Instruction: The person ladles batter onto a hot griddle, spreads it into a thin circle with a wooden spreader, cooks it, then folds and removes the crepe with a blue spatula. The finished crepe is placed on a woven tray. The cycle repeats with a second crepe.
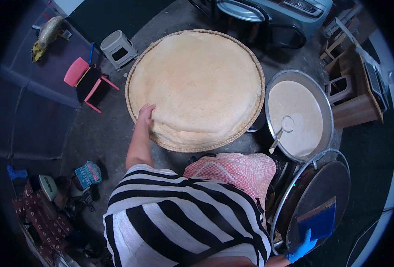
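A wide stack of thin pale flatbreads (197,80) lies on a round woven tray (126,84) in front of me. My left hand (146,114) is bare and rests at the stack's near left edge, its fingers bent together; what they may pinch is hidden. At the lower right, my right hand (303,248) wears a blue glove and grips a blue scraper (318,220) with a brown edge. That scraper lies over a round dark griddle (339,182), which has a metal ring around it.
Right of the tray, a large metal basin (328,111) holds pale batter (290,102) with a ladle (277,141) in it. A pink chair (77,73) and white stool (118,46) stand left. A wooden cabinet (361,104) is far right; a vehicle (295,22) is behind.
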{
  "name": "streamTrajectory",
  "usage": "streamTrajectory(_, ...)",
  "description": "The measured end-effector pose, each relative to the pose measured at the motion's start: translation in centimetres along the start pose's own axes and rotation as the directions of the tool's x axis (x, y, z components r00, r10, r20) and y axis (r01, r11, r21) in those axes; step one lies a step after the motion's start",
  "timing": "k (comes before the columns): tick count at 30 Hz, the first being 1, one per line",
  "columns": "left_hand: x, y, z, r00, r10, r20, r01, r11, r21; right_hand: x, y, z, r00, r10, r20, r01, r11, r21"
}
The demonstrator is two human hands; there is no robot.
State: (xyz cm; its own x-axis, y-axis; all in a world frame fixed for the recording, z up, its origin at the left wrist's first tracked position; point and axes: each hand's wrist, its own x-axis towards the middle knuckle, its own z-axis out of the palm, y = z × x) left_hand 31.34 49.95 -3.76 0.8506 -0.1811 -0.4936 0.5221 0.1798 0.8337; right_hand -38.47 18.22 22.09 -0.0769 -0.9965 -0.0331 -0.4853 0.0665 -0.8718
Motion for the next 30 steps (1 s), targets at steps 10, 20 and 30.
streamTrajectory(10,0.2,-3.5,-1.0,0.959,-0.067,-0.276,0.081,0.996,0.039,0.3,1.4,0.8,0.997,0.001,0.079,-0.003,0.999,0.033)
streamTrajectory(20,0.8,-4.0,-3.3,0.936,-0.226,-0.269,0.287,0.933,0.217,1.0,3.4,0.7,0.995,-0.001,0.096,0.005,0.999,-0.042)
streamTrajectory(30,-8.0,-4.6,8.4,0.561,0.711,0.424,-0.444,-0.173,0.879,0.8,4.4,1.3,0.99,0.062,0.124,-0.066,0.997,0.026)
